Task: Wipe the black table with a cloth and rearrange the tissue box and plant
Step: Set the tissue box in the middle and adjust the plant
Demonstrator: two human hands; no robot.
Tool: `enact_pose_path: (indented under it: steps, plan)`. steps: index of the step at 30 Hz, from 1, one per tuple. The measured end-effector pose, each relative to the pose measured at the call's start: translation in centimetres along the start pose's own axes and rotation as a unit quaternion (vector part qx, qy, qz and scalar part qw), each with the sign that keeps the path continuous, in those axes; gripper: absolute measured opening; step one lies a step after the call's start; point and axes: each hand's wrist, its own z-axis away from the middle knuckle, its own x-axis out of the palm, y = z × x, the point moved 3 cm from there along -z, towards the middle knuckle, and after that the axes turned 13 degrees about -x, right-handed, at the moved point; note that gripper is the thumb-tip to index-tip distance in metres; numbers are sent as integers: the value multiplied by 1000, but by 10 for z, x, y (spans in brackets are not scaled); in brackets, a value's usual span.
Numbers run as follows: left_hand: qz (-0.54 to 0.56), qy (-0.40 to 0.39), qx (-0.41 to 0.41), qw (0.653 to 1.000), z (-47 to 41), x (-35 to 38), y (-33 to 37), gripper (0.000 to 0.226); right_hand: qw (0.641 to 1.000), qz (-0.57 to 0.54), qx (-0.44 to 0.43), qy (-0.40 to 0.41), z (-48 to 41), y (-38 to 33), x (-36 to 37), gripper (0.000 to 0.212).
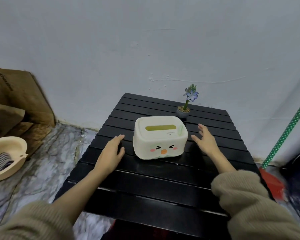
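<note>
Two bare hands reach forward over a black slatted surface (145,181) in the middle of the frame, both open and holding nothing. The left hand (111,151) hovers or rests just left of a cream tissue box (160,137), fingers spread, a small gap between them. The right hand (205,140) is just right of the box, palm turned toward it, also not touching. The box shows a cartoon face on its near side. Behind it, near the surface's far edge, stands a small potted plant (185,108) with a blue flower. At the left edge, a beige basin (15,146) on the floor holds a striped cloth (0,161).
</note>
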Motion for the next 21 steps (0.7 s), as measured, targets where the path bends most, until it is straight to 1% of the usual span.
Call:
enact_pose_path:
  steps: [3,7,14,16,21]
  plan:
    - [-18,13,-10,1000,-4,6,-1,46,1000,3,7,4,-24,12,3,66]
    - [-68,31,3,997,-1,11,2,45,1000,17,14,7,-60,27,12,76]
    - [-79,46,-20,996,-3,12,4,46,999,-6,-2,35,-124,30,34,94]
    - [-79,48,-19,996,-3,12,4,46,999,-4,-10,50,-135,29,40,92]
    - [-78,58,-11,995,-3,12,4,45,993,30,-34,109,-142,27,45,71]
